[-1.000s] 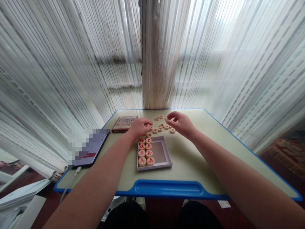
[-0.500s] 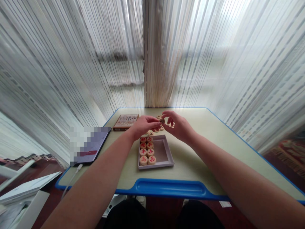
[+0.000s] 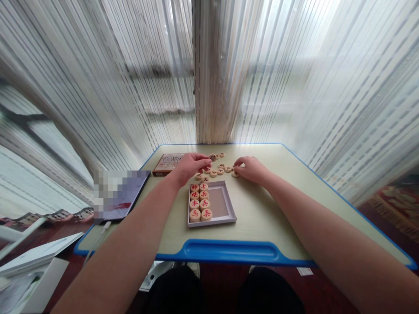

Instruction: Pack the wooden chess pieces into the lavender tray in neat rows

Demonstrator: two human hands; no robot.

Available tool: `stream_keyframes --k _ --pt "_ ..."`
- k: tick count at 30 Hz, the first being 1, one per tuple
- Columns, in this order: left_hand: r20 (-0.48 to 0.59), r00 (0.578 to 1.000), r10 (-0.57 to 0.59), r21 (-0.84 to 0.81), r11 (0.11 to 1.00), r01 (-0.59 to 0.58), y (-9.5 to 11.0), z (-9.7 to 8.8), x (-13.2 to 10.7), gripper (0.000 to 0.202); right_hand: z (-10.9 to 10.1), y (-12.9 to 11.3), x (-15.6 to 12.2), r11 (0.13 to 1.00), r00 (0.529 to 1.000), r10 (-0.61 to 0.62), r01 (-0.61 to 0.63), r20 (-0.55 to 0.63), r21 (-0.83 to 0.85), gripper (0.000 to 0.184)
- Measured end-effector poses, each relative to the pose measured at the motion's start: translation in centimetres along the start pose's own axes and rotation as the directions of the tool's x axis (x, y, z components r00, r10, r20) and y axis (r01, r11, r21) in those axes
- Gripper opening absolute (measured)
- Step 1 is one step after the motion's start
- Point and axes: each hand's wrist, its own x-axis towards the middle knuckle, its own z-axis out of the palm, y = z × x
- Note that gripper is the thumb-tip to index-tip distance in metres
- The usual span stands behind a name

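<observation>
My left hand (image 3: pixel 194 165) pinches a round wooden xiangqi piece (image 3: pixel 212 157) with a dark character, held up on edge over the table. My right hand (image 3: pixel 250 168) is lowered to the tabletop, its fingers closed on another xiangqi piece (image 3: pixel 235 174) at the right end of a loose group. Several dark-marked pieces lie between the two hands, among them one (image 3: pixel 214 173) in the middle. Nearer to me sits a shallow white box (image 3: pixel 233 208). Two columns of red-marked pieces (image 3: pixel 204 204) fill its left side, and its brown bottom shows on the right.
A printed box lid (image 3: pixel 163 165) lies at the back left. In front of it a tablet (image 3: pixel 131 196) with a white cable (image 3: pixel 98 240) lies by the left edge. The table has a blue rim with a tray groove (image 3: pixel 232 251). Sheer curtains (image 3: pixel 216 87) hang behind.
My hands have moved apart. The left keeps the dark-marked piece that was between both hands; the right has gone down to a piece on the table. The view has shifted slightly.
</observation>
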Motion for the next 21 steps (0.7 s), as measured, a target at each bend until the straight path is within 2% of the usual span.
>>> stream_keyframes --k 3,5,9,11,13,14,17,21 --pt "-0.009 1.0 0.005 -0.001 1.0 -0.005 0.0 -0.1 0.0 0.024 0.2 -0.1 -0.1 0.985 0.996 0.087 -0.085 -0.006 0.148 0.021" --pt "-0.006 1.0 0.003 -0.003 1.0 -0.003 0.0 -0.1 0.0 0.023 0.2 0.2 -0.1 0.961 0.991 0.135 -0.127 -0.016 0.246 0.028" --pt "-0.012 1.0 -0.004 -0.017 1.0 0.004 -0.1 -0.3 0.1 0.022 -0.6 -0.2 -0.4 0.899 0.982 0.166 -0.114 -0.088 0.424 0.032" --pt "-0.018 1.0 0.003 -0.026 1.0 -0.003 -0.1 -0.4 0.2 0.021 -1.2 -1.2 -0.9 0.861 0.993 0.106 -0.065 -0.054 0.505 0.028" --pt "-0.027 1.0 0.013 -0.026 1.0 -0.014 -0.2 -0.4 0.3 0.02 -1.7 -2.5 -1.7 0.833 0.996 -0.056 0.009 0.068 0.553 0.026" --pt "-0.031 0.999 0.018 -0.023 1.0 -0.019 -0.2 -0.4 0.4 0.019 -1.9 -3.2 -2.1 0.828 0.984 -0.145 0.062 0.107 0.557 0.025" --pt "-0.044 0.999 0.029 -0.005 1.0 -0.029 -0.2 -0.3 0.4 0.019 -1.8 -4.7 -3.1 0.873 0.939 -0.308 0.213 0.156 0.44 0.019" --pt "-0.038 0.999 0.029 0.012 1.0 -0.029 0.0 0.0 0.2 0.019 -1.0 -5.3 -3.3 0.901 0.906 -0.397 0.355 0.144 0.249 0.011"
